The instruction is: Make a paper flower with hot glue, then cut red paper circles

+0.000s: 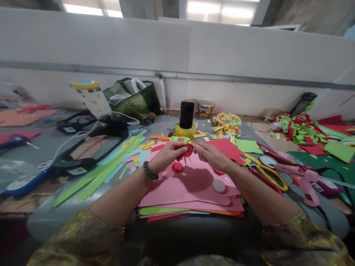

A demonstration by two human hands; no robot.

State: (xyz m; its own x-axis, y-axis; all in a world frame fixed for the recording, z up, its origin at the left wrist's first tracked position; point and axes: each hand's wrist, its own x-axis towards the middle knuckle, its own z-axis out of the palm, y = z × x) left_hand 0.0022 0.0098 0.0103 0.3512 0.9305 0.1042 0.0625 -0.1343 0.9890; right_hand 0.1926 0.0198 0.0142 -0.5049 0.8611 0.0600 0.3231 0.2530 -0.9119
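Observation:
My left hand (170, 154), with a dark beaded bracelet at its wrist, pinches a small round red piece (189, 150) of paper or foam. Closed at the other side of this piece is my right hand (209, 151). A thin dark tip (191, 145) shows at its fingers against the red edge; the rest of that tool is hidden. Beneath both hands lies a stack of pink sheets (166, 192) with green, orange and red sheets under it. On the pink top rest another red disc (177, 167) and a pale round disc (219, 186).
Yellow-handled scissors (270, 177) and a pink glue gun (305, 181) lie to the right. Coloured strips (111, 162) cover the left side. Behind the hands, a phone (186, 114) stands in a yellow tape roll (185, 130). A tumbler (93, 98) stands back left.

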